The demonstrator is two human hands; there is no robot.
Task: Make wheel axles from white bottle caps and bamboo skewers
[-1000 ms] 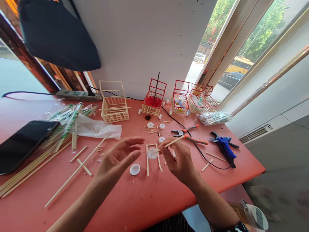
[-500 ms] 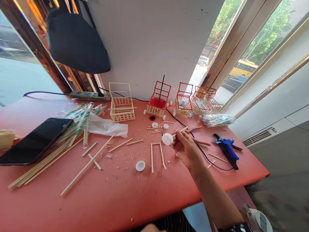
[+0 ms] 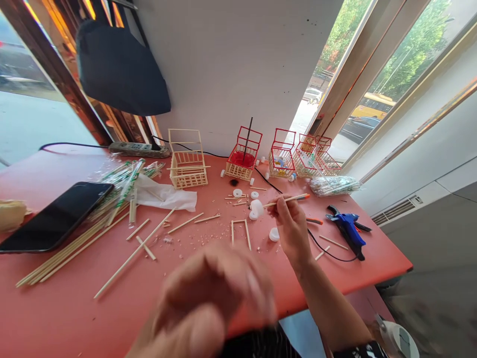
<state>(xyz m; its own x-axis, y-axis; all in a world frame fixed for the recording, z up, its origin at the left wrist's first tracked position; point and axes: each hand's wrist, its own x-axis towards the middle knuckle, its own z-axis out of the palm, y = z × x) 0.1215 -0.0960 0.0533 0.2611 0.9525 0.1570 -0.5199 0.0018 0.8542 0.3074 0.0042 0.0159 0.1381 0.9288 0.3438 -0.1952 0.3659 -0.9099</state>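
1. The left hand (image 3: 216, 286) has swung into the lower centre, blurred, bringing both hands into view; its grip is loosely open, apparently empty.
2. Right of centre, the right hand (image 3: 292, 226) has its grip pinched closed on one thin stick (image 3: 271, 204), one held cap (image 3: 256, 207) at its tip.
3. Nearby on the counter (image 3: 55, 313): four loose caps (image 3: 274, 234), one U-shaped frame (image 3: 233, 231), one glue gun (image 3: 348, 228).

The glue gun (image 3: 349, 229) is blue, the tabletop (image 3: 122, 320) reddish pink

Cord (image 3: 335, 258) across gap beside glue gun (image 3: 349, 228)
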